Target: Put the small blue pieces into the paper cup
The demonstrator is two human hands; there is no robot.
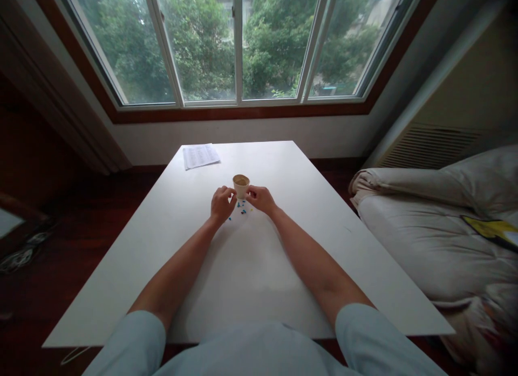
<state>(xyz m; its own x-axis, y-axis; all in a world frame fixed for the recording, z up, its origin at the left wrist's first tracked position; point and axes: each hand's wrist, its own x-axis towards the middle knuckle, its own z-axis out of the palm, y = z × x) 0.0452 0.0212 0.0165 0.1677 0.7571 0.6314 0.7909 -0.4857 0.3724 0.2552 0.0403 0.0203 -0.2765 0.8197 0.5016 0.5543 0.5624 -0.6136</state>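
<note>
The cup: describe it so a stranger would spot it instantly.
Find the white table by the window, then look between the two hands. The cup stands there, pale outside and brownish inside, much bigger than the tiny blue and yellow bits nearby.

Matt paper cup (241,191) — smooth table (279,165)

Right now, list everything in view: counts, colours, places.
Cup: one, pale, on the table
Bits: several, blue and yellow, near the cup
Papers: count unclear, white, table's far left
Table: one, white, centre
Window: one, white-framed, beyond table
Trees: several, green, outside
Curtain: one, brownish, left
Cables: several, pale, left floor
Bedding: count unclear, beige, right
Unclear item: one, yellow-black, on bedding
Floor: one, dark red, below
Vented panel: one, beige, right
Shirt: one, pale blue, foreground
Left hand: one, bare, left of cup
Right hand: one, bare, right of cup
</note>
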